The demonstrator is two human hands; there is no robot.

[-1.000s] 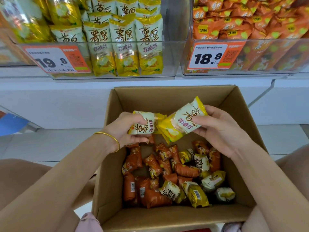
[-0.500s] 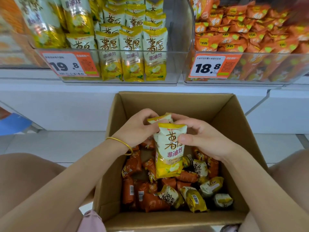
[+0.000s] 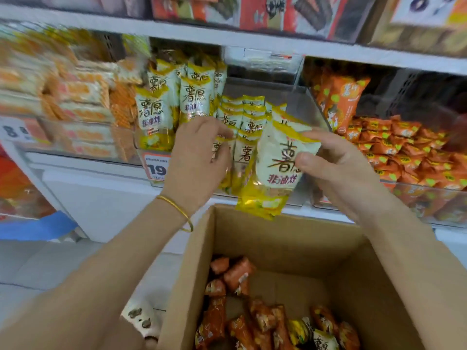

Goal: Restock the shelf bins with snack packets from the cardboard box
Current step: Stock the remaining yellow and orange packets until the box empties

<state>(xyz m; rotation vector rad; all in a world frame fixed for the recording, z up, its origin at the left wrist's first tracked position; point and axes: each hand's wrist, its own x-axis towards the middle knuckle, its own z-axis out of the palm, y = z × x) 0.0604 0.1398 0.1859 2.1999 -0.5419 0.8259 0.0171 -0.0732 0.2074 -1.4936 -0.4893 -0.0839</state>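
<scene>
My right hand (image 3: 338, 170) grips a white and yellow snack packet (image 3: 274, 170) upright, just in front of the clear shelf bin (image 3: 307, 107) that holds matching packets. At the bin's front row my left hand (image 3: 199, 157) pinches the top of a second white and yellow packet (image 3: 217, 150); my fingers hide much of it. The open cardboard box (image 3: 202, 251) sits below my arms with several orange packets (image 3: 237, 274) and a few yellow ones (image 3: 299, 329) loose on its bottom.
A clear bin of orange packets (image 3: 404, 147) stands to the right and a bin of pale wafer packs (image 3: 83, 109) to the left. A price tag (image 3: 156, 169) hangs on the yellow bin's front. Another shelf (image 3: 227, 39) runs overhead.
Both hands have risen out of the box to the yellow shelf bin, each carrying a packet. The view has tilted up toward the shelves.
</scene>
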